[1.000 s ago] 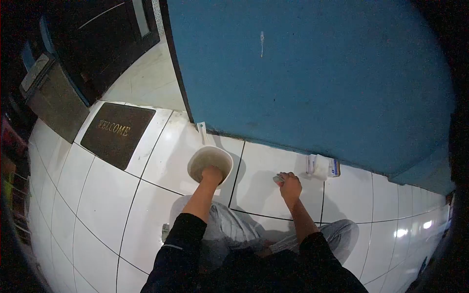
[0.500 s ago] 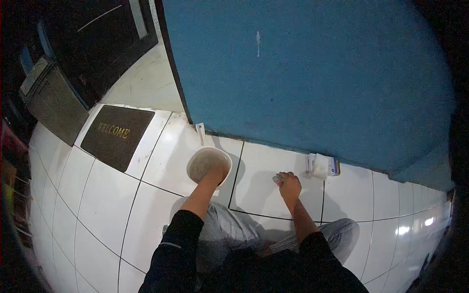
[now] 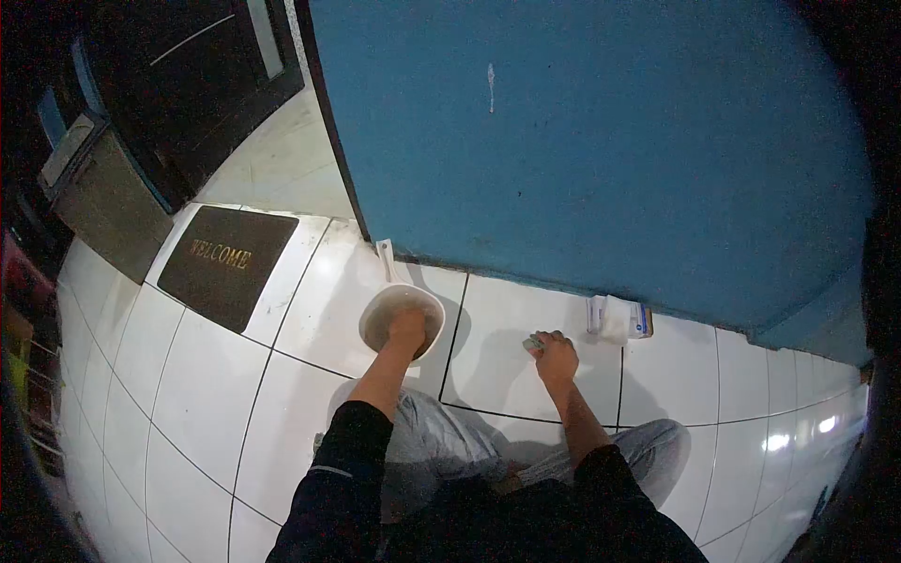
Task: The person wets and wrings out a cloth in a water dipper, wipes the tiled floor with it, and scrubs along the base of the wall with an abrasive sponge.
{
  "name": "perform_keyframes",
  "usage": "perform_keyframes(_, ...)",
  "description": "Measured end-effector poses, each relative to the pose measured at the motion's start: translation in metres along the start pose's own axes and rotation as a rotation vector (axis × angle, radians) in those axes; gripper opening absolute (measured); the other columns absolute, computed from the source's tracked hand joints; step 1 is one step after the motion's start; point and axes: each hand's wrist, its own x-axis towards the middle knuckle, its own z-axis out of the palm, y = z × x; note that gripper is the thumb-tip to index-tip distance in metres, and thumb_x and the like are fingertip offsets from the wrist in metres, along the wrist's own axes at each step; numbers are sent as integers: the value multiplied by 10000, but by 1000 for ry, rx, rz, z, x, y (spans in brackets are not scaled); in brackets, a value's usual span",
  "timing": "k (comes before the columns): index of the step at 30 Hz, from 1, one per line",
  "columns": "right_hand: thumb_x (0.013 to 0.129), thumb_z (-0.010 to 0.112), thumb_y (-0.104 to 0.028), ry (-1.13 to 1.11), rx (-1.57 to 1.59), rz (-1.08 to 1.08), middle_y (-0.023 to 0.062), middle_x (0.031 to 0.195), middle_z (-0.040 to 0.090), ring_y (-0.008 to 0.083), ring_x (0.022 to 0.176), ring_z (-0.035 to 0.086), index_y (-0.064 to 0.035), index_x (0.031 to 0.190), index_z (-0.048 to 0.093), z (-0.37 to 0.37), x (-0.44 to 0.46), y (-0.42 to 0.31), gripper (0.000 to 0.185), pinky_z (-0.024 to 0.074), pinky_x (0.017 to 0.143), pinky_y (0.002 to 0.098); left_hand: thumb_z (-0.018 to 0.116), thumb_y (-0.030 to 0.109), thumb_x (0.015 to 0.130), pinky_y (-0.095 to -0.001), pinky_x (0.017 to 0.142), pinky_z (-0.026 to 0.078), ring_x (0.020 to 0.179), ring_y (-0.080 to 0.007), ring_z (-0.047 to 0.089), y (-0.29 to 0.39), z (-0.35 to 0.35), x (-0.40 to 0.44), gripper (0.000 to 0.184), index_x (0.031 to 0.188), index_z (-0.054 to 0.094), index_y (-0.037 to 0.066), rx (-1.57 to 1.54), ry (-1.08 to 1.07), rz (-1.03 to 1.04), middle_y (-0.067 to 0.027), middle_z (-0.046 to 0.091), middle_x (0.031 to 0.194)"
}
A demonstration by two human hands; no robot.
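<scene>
On the tiled floor stands a white water dipper (image 3: pixel 377 324) with its handle toward the blue wall, holding cloudy, greyish water. My left hand (image 3: pixel 406 328) reaches down into it; the fingers are hidden inside, so I cannot see what they hold. Over the tile to the right, my right hand (image 3: pixel 557 357) is closed around a small grey-green piece (image 3: pixel 533 343). Its exact kind is too small to make out. Just beyond that hand, a white packet with blue print (image 3: pixel 615 319) lies near the wall.
A blue wall (image 3: pixel 582 150) rises in front of me. A dark doormat reading WELCOME (image 3: pixel 227 267) lies to the left, with a dark door (image 3: pixel 202 84) beyond it. White tiles (image 3: pixel 206 375) surround me, and my grey-trousered legs (image 3: pixel 441 450) are folded close by.
My left hand has shifted slightly up and left inside the dipper, from its right side toward the middle. My right hand has stayed in place with the small piece.
</scene>
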Motion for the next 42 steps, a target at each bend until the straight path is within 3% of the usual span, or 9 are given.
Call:
perform_keyframes(3,666,680,-186,29,13,-17,57,924,579,257,847,560,-145,964,627,3,0,2,305,473,713,361,433,112,811,-451,833,436,956,-344,558,-16,26,17,252,993,586,29,116,-39,151,-186,565,1054)
perform_keyframes(5,664,679,-187,45,12,-13,51,930,577,256,847,558,-150,964,627,6,0,4,307,472,716,360,468,108,808,-409,801,472,941,-328,571,-49,107,70,215,951,608,29,56,398,310,-200,580,1012)
perform_keyframes(6,664,679,-187,44,13,-12,51,930,577,256,847,558,-150,964,627,6,-1,3,307,472,716,360,468,108,808,-409,801,472,941,-328,571,-43,91,60,215,951,608,29,57,397,310,-200,580,1012)
perform_keyframes(8,655,683,-183,32,-23,-10,44,931,576,253,846,555,-154,961,629,5,0,3,312,471,716,354,471,104,808,-418,777,480,904,-334,586,-19,38,24,204,931,601,6,16,104,191,-209,584,990)
perform_keyframes(14,639,689,-172,51,-3,-30,36,922,576,248,833,553,-138,947,628,7,0,4,316,470,709,351,488,123,810,-397,747,502,891,-313,603,2,2,2,187,917,612,33,73,63,41,-184,593,998)
perform_keyframes(24,635,685,-149,92,21,-8,43,911,575,249,811,558,-150,920,639,7,-2,3,289,467,719,346,472,155,841,-417,765,495,940,-297,587,1,16,24,207,971,612,74,-46,145,-18,-141,589,1039)
perform_keyframes(27,636,685,-161,118,72,-21,42,903,577,245,815,559,-154,921,639,7,-4,5,289,467,718,347,444,194,861,-413,791,484,1009,-291,553,-13,30,42,243,1015,601,90,28,38,-44,-136,564,1092)
perform_keyframes(32,634,686,-169,129,58,-31,47,884,580,250,813,558,-150,923,640,7,-3,3,293,465,714,351,440,150,834,-452,830,426,956,-281,553,-70,94,94,280,1078,563,85,281,204,128,-130,566,1046)
perform_keyframes(42,638,682,-192,94,42,-21,49,901,582,245,816,560,-145,939,637,6,-3,5,308,462,716,347,519,186,778,-437,722,465,845,-307,593,-13,19,18,217,930,612,62,38,257,153,-151,610,925)
